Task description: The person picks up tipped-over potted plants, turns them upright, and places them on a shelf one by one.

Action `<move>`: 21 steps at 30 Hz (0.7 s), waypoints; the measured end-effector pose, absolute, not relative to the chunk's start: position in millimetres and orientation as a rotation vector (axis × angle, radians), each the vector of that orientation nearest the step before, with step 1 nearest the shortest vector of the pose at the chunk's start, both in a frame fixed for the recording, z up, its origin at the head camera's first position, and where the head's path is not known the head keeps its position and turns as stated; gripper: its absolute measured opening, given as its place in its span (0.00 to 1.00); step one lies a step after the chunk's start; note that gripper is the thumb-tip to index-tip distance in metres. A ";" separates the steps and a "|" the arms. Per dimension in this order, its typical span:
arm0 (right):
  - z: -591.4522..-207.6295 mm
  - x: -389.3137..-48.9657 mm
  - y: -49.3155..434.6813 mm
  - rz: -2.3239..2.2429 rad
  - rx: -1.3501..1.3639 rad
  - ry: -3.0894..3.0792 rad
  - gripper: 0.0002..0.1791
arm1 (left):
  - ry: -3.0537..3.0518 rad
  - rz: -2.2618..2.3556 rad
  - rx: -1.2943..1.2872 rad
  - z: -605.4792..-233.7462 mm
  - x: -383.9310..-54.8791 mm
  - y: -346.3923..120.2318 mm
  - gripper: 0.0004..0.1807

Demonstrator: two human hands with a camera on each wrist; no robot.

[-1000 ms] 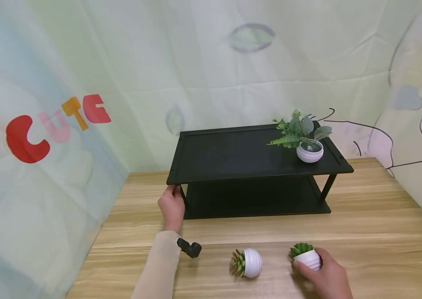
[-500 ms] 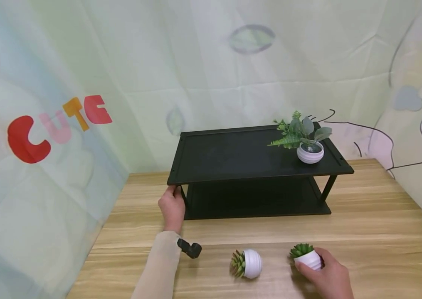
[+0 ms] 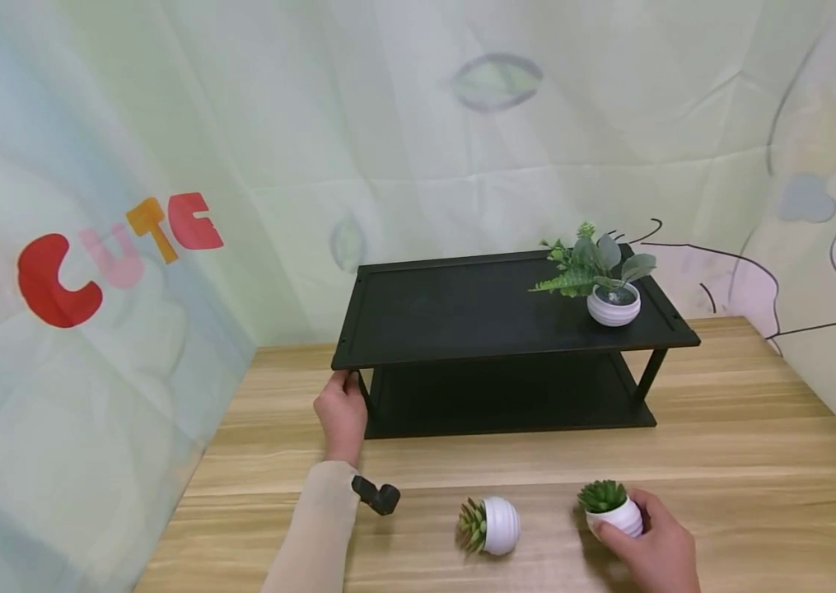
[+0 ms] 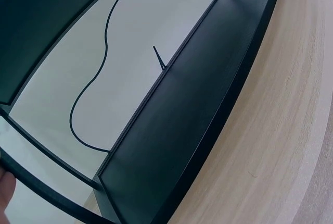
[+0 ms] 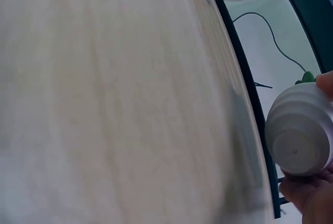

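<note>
In the head view my right hand (image 3: 658,545) pinches the white ribbed pot of a small green succulent (image 3: 618,517) between thumb and fingers. The plant leans slightly left; the right wrist view shows the underside of its pot (image 5: 299,140) off the wooden surface. My left hand (image 3: 343,418) grips the left end of a black two-tier shelf (image 3: 455,309) by its frame, just under the top board, its fingertips partly hidden. A second potted succulent (image 3: 501,525) lies on its side between the hands, leaves pointing left.
On the right of the shelf's top board stands a white pot with mixed green foliage (image 3: 614,306). The wooden table (image 3: 744,461) meets printed fabric (image 3: 425,107) behind and at both sides. A black wrist camera (image 3: 376,494) sticks out from my left sleeve.
My right hand has turned the succulent more upright and shifted it slightly right. The left hand stays on the shelf, and the other plants have not moved.
</note>
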State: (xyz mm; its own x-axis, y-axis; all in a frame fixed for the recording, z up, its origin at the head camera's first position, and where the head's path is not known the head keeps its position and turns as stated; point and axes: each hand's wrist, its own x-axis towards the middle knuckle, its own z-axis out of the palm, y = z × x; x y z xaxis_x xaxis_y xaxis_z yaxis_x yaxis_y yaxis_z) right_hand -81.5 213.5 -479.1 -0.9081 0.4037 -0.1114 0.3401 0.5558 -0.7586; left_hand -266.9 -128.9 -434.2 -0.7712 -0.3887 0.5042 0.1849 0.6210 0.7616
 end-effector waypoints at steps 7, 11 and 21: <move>-483.4 -83.7 214.4 1.305 -0.580 -2.644 0.35 | -2.193 -1.109 0.152 -433.5 -266.9 -129.2 0.07; -488.6 -85.4 216.8 1.347 -0.555 -2.635 0.35 | -2.195 -1.098 0.145 -434.1 -265.9 -128.7 0.07; -503.1 -85.9 216.6 1.457 -0.410 -2.443 0.30 | -2.182 -1.086 0.141 -433.7 -265.7 -128.8 0.07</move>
